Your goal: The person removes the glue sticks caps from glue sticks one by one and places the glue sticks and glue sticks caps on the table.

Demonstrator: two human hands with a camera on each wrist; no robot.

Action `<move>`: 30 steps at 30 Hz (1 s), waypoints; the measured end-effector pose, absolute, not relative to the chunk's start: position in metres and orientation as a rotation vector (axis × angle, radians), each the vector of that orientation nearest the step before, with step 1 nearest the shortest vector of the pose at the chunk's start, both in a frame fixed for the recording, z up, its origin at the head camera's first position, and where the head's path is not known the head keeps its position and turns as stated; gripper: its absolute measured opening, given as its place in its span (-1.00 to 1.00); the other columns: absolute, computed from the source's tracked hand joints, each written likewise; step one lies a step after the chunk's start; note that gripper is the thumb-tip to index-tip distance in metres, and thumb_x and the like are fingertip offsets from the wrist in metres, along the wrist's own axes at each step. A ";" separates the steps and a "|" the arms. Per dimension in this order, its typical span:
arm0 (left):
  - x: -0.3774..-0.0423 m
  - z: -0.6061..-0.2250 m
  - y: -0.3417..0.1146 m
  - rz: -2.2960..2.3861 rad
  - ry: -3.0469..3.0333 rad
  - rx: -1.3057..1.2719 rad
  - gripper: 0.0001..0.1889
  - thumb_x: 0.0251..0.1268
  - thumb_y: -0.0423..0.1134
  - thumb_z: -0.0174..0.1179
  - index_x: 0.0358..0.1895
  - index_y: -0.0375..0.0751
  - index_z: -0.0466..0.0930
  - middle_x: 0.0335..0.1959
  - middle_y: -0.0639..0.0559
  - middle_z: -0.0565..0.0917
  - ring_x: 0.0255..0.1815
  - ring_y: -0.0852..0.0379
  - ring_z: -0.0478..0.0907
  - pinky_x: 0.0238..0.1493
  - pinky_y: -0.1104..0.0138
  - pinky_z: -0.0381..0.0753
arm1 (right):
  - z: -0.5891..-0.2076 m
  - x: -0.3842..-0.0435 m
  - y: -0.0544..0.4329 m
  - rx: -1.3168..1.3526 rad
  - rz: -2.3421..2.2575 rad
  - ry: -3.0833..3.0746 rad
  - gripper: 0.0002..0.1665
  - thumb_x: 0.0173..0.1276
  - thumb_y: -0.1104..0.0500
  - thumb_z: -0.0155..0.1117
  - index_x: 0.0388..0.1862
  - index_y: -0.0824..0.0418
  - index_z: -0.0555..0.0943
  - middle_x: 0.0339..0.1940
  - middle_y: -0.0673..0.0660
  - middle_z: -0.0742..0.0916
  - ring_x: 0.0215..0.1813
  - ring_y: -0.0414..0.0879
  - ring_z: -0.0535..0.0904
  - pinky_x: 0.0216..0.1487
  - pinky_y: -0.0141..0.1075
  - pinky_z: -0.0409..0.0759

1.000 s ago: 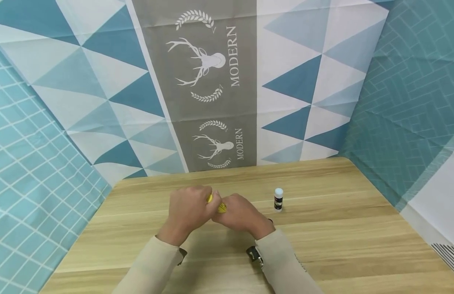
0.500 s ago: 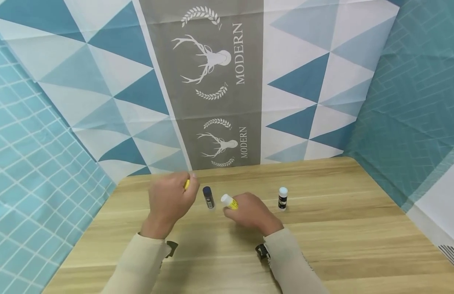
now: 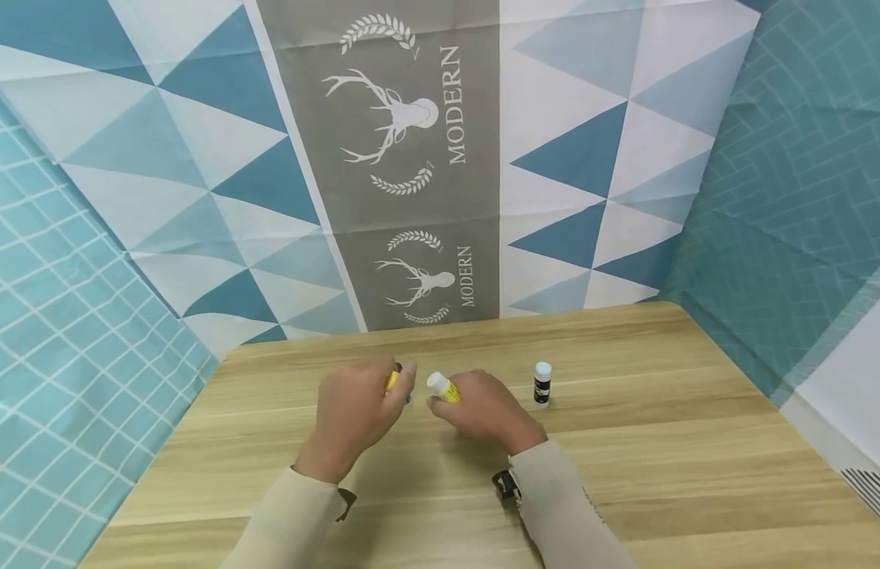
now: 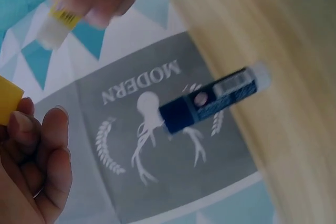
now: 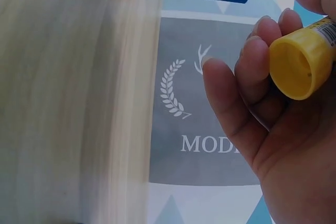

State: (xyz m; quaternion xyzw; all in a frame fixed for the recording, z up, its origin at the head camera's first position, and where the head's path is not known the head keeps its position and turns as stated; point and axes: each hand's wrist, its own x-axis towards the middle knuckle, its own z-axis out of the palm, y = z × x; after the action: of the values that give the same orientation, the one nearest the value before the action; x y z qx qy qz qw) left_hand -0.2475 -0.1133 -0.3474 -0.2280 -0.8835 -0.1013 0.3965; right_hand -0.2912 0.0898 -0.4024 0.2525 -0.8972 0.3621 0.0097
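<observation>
My right hand (image 3: 485, 407) grips a yellow glue stick (image 3: 450, 391), its bare white end tilted up to the left. In the right wrist view the hollow yellow bottom of that glue stick (image 5: 299, 69) faces the camera. My left hand (image 3: 354, 407) pinches a yellow cap (image 4: 9, 100) between thumb and fingers, a short gap from the white end. Behind the left hand a dark blue glue stick (image 4: 212, 98) stands on the table, mostly covered in the head view.
Right of my right hand a black-and-white glue stick (image 3: 542, 385) stands upright on the wooden table (image 3: 625, 474). A patterned cloth wall (image 3: 440, 190) rises behind the table's far edge. Tile-patterned cloth hangs on both sides.
From together, my hands have parted, the left taking the yellow cap off the glue stick and swinging left. Since then the left hand has come back right, in front of the blue glue stick.
</observation>
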 end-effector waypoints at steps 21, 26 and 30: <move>-0.248 -0.402 -0.090 -0.243 -2.512 -0.619 -0.72 0.22 0.06 0.35 -0.33 -0.07 0.62 -0.46 0.17 0.51 -0.71 0.31 0.25 -0.72 0.42 0.23 | -0.396 -0.299 0.102 0.541 1.015 -2.667 -0.52 0.36 -0.12 0.18 -0.71 0.03 0.40 -0.79 -0.09 0.42 -0.72 -0.18 0.32 -0.67 -0.27 0.28; -0.248 -0.410 -0.085 -0.166 -2.672 -0.639 -0.74 0.18 0.06 0.36 -0.26 -0.03 0.67 -0.48 0.17 0.50 -0.67 0.27 0.29 -0.68 0.36 0.28 | -0.395 -0.300 0.101 0.386 1.061 -2.657 -0.49 0.36 -0.17 0.18 -0.71 0.05 0.41 -0.78 -0.05 0.44 -0.72 -0.14 0.33 -0.69 -0.24 0.26; -0.248 -0.418 -0.081 -0.148 -2.717 -0.663 -0.78 0.09 0.02 0.39 -0.32 -0.01 0.68 -0.52 0.17 0.50 -0.64 0.25 0.34 -0.66 0.32 0.32 | -0.394 -0.299 0.101 0.365 1.083 -2.649 -0.43 0.41 -0.22 0.17 -0.70 0.06 0.41 -0.78 -0.04 0.44 -0.71 -0.13 0.32 -0.67 -0.23 0.26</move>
State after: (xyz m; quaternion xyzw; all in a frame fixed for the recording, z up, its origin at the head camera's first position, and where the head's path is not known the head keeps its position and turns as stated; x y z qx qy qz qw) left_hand -0.2483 -0.0807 -0.4185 -0.2332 -0.9561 -0.0521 0.1699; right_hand -0.2992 0.1005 -0.3943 0.1255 -0.9107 0.3722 0.1280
